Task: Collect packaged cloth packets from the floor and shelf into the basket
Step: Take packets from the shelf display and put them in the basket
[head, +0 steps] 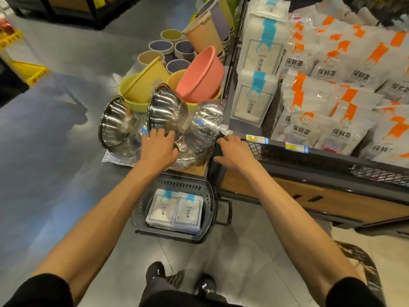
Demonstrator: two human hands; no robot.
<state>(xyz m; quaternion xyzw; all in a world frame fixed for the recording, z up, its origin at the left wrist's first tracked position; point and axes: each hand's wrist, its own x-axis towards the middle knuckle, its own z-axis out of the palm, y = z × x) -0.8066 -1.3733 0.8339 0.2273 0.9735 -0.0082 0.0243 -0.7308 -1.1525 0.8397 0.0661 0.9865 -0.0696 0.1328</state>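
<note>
A dark basket (pixel 211 202) stands on the floor below my arms. Two cloth packets (pixel 174 212) with blue labels lie side by side in it, on top of others. More blue-labelled cloth packets (pixel 254 100) stand upright in the wire shelf at the upper right, one stack above another (pixel 263 41). My left hand (pixel 158 148) reaches forward with fingers spread, over the wrapped steel bowls, holding nothing. My right hand (pixel 232 151) is stretched toward the shelf's front corner, fingers loosely extended, empty.
Steel bowls (pixel 163 120) in clear wrap lean on a low stand ahead, with plastic basins (pixel 199 78) and bins behind. White packets with orange labels (pixel 332 103) fill the shelf to the right. A second basket's rim (pixel 363 262) shows at lower right. My shoes (pixel 181 278) are below.
</note>
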